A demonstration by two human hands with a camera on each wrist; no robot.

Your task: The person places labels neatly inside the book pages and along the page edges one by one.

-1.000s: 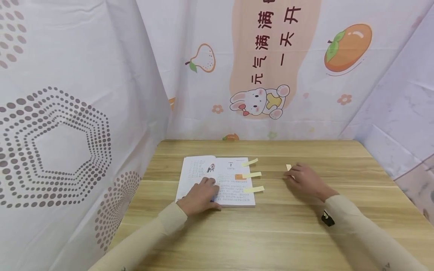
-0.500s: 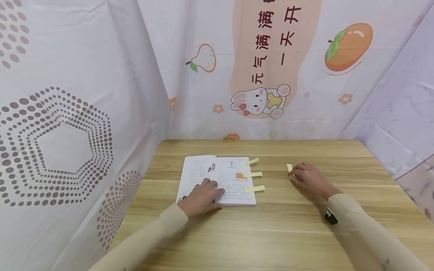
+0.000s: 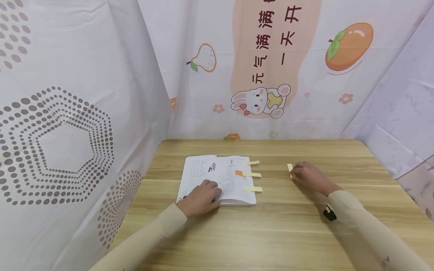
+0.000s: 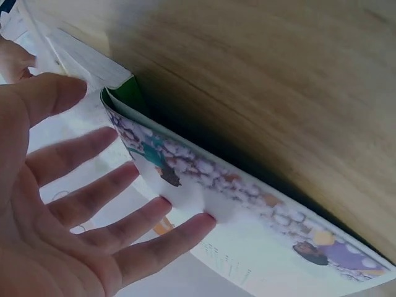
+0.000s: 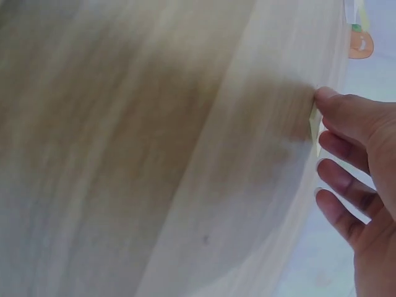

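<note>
An open book (image 3: 230, 184) lies on the wooden table, its right-hand page bulging up slightly. My left hand (image 3: 202, 197) rests across the lower middle of the book. In the left wrist view the fingers (image 4: 167, 244) are extended and touch an illustrated page (image 4: 241, 226). Three pale yellow sticky strips (image 3: 253, 189) stick out past the book's right edge. Farther right, my right hand (image 3: 308, 176) pinches the near end of another pale yellow sticky strip (image 3: 289, 166) at the table surface. In the right wrist view the thumb lies against that strip (image 5: 314, 127); part of it is hidden.
The wooden table (image 3: 257, 233) extends around the book. A printed curtain (image 3: 203, 98) hangs behind its far edge, with a dotted curtain (image 3: 135, 94) at the left. A small dark object (image 3: 329, 213) shows beside the right sleeve.
My right hand has shifted slightly right along the loose strip, uncovering more of it. The right-hand page has risen into a bulge, and its strips have shifted slightly. The left hand stays on the book.
</note>
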